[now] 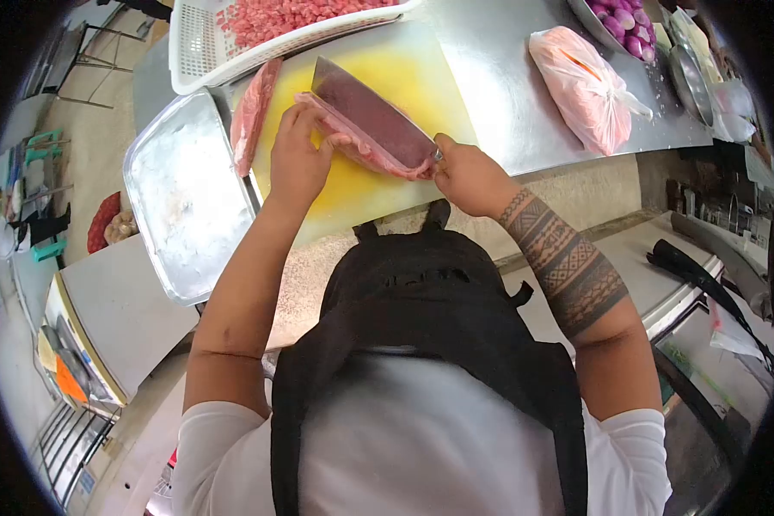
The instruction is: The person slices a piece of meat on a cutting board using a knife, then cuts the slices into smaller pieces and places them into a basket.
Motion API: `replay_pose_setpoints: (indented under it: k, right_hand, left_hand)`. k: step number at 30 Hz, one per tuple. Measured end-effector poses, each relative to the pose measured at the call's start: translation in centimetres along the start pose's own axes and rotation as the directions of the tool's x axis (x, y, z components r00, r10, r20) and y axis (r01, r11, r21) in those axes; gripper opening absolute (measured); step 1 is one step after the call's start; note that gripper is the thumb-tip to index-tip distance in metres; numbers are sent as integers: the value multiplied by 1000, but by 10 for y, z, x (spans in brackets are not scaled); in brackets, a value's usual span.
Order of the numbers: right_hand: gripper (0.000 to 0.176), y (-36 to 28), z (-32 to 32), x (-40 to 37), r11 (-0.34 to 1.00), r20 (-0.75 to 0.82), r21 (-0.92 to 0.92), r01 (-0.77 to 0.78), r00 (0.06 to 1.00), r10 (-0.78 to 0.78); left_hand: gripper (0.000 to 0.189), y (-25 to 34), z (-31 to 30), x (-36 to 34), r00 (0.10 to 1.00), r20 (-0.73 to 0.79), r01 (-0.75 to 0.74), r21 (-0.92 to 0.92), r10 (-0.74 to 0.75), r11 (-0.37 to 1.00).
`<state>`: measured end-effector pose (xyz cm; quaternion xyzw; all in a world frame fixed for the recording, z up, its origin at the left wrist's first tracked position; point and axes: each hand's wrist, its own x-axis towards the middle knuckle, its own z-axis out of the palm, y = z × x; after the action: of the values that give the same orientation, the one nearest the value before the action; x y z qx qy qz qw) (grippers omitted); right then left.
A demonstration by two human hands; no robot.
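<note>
Metal desk [512, 112], shiny, light grey. On it: pale cutting board [447, 99] with a big yellow patch. Meat slab [365, 155] on the board, roughly mid-board, between the two hands; second meat strip [253, 120] at the board's left side. Cleaver [374, 112] with broad face up, slab showing along its near edge; can't tell if the blade is in the meat or just against it.

Left hand [299, 159]: fingers partly bent, thumb apart, touching slab's left end; can't tell if pinching or just pressing. Right hand [473, 181]: fingers closed round the cleaver's handle end, handle mostly hidden.

Around: white plastic basket [199, 73] of diced meat [288, 19] beyond the board; metal tray [181, 193] left, with cloudy marks on its bottom; knotted plastic bag [576, 90], pinkish contents, right; metal bowl [590, 21] of purple onions [625, 24] far right.

Room: speckled floor [301, 288] below desk edge, green stools [47, 148] and red net sack [103, 222] at left, pale side surface [138, 305] lower left, more counters lower right. Black apron [421, 310] over white shirt. Writing: dark marks on apron front, unreadable; items at left and right edges too small or warped to read.
</note>
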<state>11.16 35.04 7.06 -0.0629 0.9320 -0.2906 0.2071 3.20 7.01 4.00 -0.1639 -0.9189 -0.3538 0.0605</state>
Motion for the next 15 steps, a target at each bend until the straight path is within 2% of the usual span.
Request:
replay_pose_setpoints:
  k: [2,5,8,15]
  right_hand:
    - [30,-7,-6,-1,999,-8,-37,8,1000,-8]
    - [29,-36,-22,-18,994,-72,-112,-11,997,3]
    - [26,-58,-38,-36,990,-94,-130,-47,995,35]
    - [20,-69,-37,-89,960,14,-265,-89,995,96]
  left_hand:
    - [49,1,0,-1,1000,-2,-7,-3,7,1000]
    - [46,-2,3,-2,992,-63,-104,51,107,993]
    - [48,3,-1,-2,993,-55,-102,70,106,992]
    - [52,16,-14,12,986,157,36,104,-52,994]
